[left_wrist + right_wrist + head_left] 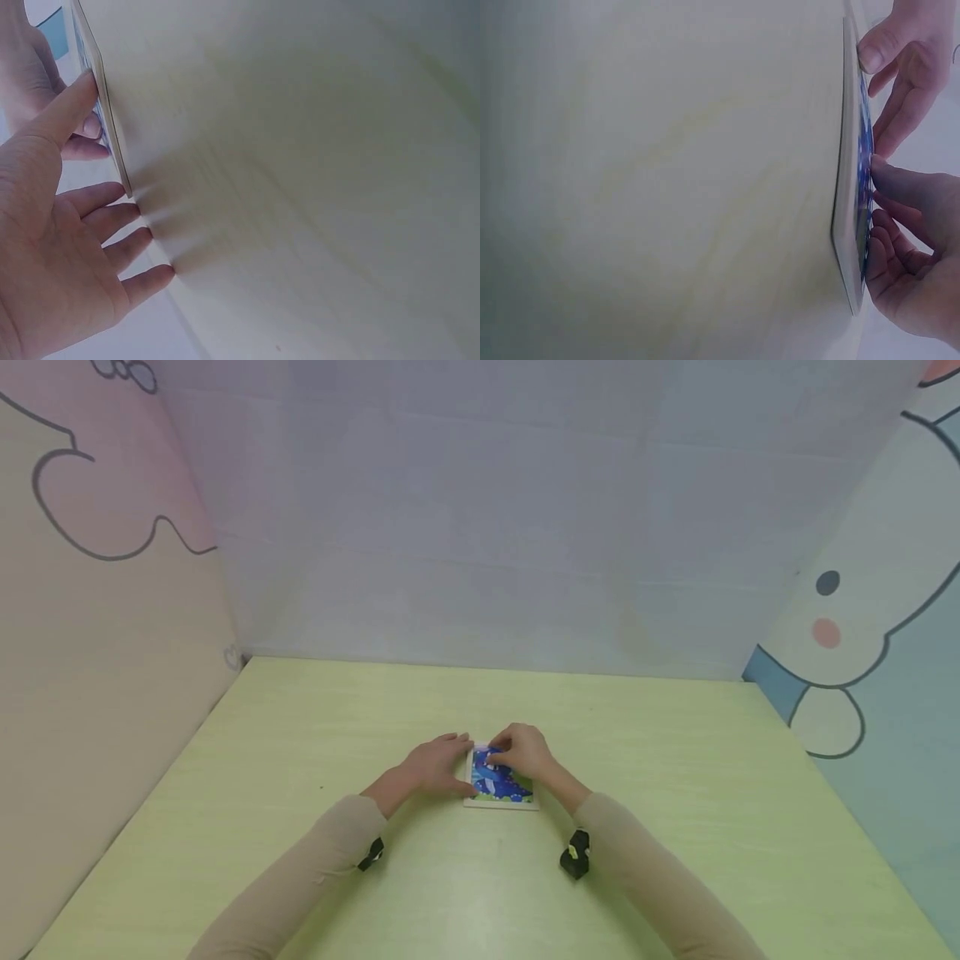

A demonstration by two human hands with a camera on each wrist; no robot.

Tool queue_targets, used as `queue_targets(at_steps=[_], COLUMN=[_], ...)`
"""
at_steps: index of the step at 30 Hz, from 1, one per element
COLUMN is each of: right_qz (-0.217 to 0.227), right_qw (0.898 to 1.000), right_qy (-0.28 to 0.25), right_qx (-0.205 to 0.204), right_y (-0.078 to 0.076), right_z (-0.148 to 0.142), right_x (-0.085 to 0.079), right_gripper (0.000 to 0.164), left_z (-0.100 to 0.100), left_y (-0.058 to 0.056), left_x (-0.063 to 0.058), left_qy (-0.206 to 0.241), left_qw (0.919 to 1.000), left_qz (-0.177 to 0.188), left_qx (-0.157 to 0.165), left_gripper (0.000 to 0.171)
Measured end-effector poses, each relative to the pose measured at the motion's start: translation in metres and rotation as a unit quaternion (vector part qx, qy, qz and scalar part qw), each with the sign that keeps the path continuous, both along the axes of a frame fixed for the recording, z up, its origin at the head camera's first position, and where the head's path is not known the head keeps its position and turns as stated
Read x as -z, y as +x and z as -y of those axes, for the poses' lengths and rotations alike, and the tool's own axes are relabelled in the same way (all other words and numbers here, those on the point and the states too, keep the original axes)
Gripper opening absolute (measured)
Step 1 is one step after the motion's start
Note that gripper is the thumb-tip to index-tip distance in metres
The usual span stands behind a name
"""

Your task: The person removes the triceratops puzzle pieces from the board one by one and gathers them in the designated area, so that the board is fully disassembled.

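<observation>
A small square picture puzzle (502, 790) with a pale frame lies on the table, showing a blue dinosaur on green. My left hand (438, 766) flanks its left side with extended fingers. The thumb touches the frame's near left part, and the other fingertips rest at its far left corner and on the table, as the left wrist view shows. Over the upper part of the picture, my right hand (525, 752) has bent fingers. Its thumb (900, 184) and forefinger pinch a puzzle piece at the picture's surface, mostly hidden by the fingers. The other fingers curl above the picture's right part.
The puzzle sits near the middle of a pale yellow-green table (360, 710). A light cloth wall (480, 543) rises behind it, with printed side panels left and right. Dark wrist devices (575, 855) hang below both sleeves.
</observation>
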State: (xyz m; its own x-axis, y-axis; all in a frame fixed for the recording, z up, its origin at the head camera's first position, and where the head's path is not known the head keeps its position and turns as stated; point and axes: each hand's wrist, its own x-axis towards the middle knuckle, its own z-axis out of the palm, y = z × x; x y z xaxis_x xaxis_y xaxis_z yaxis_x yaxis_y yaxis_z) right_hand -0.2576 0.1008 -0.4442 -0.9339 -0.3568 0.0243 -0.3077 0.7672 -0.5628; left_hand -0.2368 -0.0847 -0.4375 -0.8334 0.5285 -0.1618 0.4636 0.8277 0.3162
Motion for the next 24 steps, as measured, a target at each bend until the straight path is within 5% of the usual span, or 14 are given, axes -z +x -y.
queue_targets(at_steps=[9, 24], right_qz=[0.008, 0.083], right_qw=[1.0, 0.997], right_qy=[-0.011, -0.004], right_qx=[-0.003, 0.0], right_y=[-0.0024, -0.0048], right_z=[0.0026, 0.0042], right_x=[0.0004, -0.0056], right_gripper=[0.022, 0.022], left_z=[0.0011, -0.0039], left_y=[-0.0001, 0.0039], left_x=[-0.0012, -0.0023], left_qy=[-0.009, -0.023], left_qw=[0.9999, 0.9996], left_qz=[0.005, 0.012], left_qx=[-0.006, -0.002], left_gripper=[0.082, 0.089])
